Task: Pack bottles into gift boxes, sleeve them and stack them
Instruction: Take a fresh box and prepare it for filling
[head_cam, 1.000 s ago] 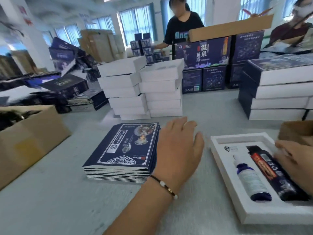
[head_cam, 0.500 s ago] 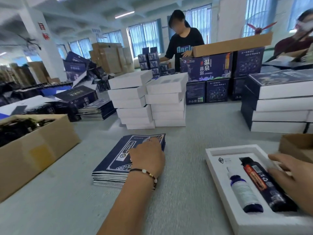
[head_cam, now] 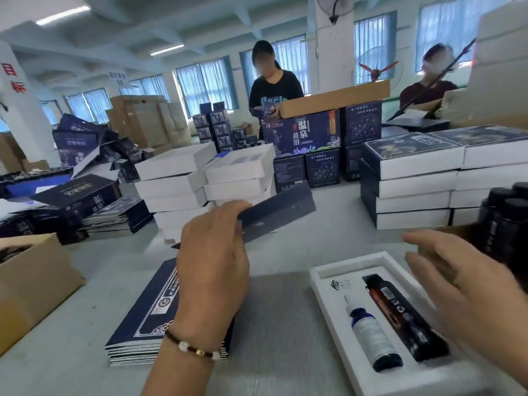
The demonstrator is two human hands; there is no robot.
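Observation:
A white gift box (head_cam: pixel 323 292) lies open on the table at the lower right. In it lie a small blue-and-white bottle (head_cam: pixel 371 335) and a long dark bottle (head_cam: pixel 405 318) side by side. My left hand (head_cam: pixel 213 264) pinches a flat dark-blue sleeve (head_cam: pixel 278 211) and holds it lifted above the pile of flat sleeves (head_cam: pixel 145 324). My right hand (head_cam: pixel 468 290) hovers with its fingers spread over the right side of the gift box, holding nothing.
Piles of white boxes (head_cam: pixel 197 184) stand mid-table, and sleeved boxes (head_cam: pixel 411 178) are stacked at the right. Dark bottles (head_cam: pixel 505 221) stand at the far right. A cardboard carton (head_cam: pixel 31 281) sits at the left. Two people work behind dark-blue cartons (head_cam: pixel 303 132).
My left hand has picked one sleeve off the pile and raised it. My right hand has come off the dark bottle and lifted above the box.

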